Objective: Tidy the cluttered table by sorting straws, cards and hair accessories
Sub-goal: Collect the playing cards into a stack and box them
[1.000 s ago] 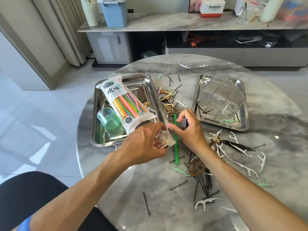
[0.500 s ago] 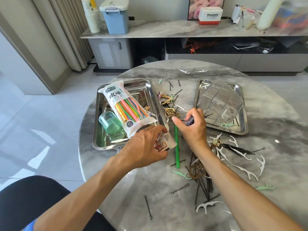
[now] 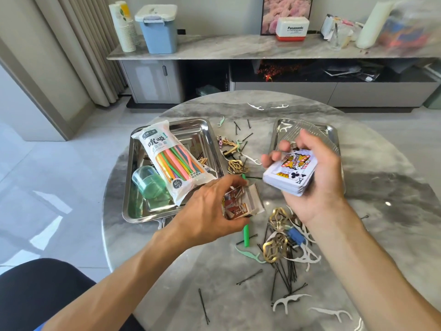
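1. The right hand [image 3: 317,173] grips a deck [image 3: 290,174] above the table [image 3: 214,283], king of clubs face up.
2. The left hand [image 3: 210,211] pinches the card box [image 3: 243,203], its open end toward the deck, at the left tray's [image 3: 133,187] near corner.
3. A green straw [image 3: 246,235] lies under the box.
4. Hairpins [image 3: 284,275] and picks [image 3: 286,303] crowd the near right.
5. The straw bag [image 3: 174,161] in the tray reads "40".
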Motion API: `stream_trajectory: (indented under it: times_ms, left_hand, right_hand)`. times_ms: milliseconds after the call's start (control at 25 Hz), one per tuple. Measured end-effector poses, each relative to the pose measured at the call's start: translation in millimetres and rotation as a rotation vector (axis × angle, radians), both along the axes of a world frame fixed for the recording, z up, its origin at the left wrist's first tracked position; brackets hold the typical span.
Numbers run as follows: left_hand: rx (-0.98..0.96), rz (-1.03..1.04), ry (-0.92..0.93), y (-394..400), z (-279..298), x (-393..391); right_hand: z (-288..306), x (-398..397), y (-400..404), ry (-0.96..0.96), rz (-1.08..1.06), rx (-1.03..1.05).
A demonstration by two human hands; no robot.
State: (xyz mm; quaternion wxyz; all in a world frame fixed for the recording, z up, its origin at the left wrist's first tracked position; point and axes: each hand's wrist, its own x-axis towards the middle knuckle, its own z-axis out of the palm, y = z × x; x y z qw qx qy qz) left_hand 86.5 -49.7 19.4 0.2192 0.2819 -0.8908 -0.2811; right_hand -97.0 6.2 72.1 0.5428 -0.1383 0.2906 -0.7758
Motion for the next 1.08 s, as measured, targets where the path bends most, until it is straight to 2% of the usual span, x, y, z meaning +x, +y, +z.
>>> stream_trajectory:
  times_ms: [160,320,360,480,600,720,800,840,920,1000,1080]
  left_hand:
    - [-0.046,-0.01,0.069,1,6,-7]
    - [0.06,0.027,0.094,-2,8,0]
    - [0.104,-0.012,0.083,-2,9,4]
    - [0.143,-0.266,0.018,2,8,9]
    - [0.193,-0.39,-0.077,6,10,7]
    - [0.2,-0.394,-0.185,4,11,6]
    - [0.191,-0.409,-0.192,3,13,5]
    - [0.206,-0.417,-0.165,3,14,4]
    - [0.28,-0.415,-0.086,3,15,3]
    - [0.345,-0.412,-0.042,4,13,2]
    - [0.418,-0.412,0.002,7,12,2]
  right_hand:
    - [5,33,8,0.026,0.123,0.031]
    - [-5,25,-2,0.127,-0.08,0.093]
    - [-8,19,-5,0.191,-0.156,0.117]
    - [-21,8,-6,0.538,-0.283,0.215]
    - [-30,10,-5,0.741,-0.171,0.197]
    - [-29,11,-5,0.959,-0.067,0.111]
    - [-26,14,-5,1.061,-0.049,0.067]
    - [-25,16,-5,1.041,-0.039,0.064]
    - [-24,21,-3,0.883,0.017,0.062]
    - [-24,25,-2,0.749,0.134,0.062]
    - [-24,24,-2,0.713,0.271,0.062]
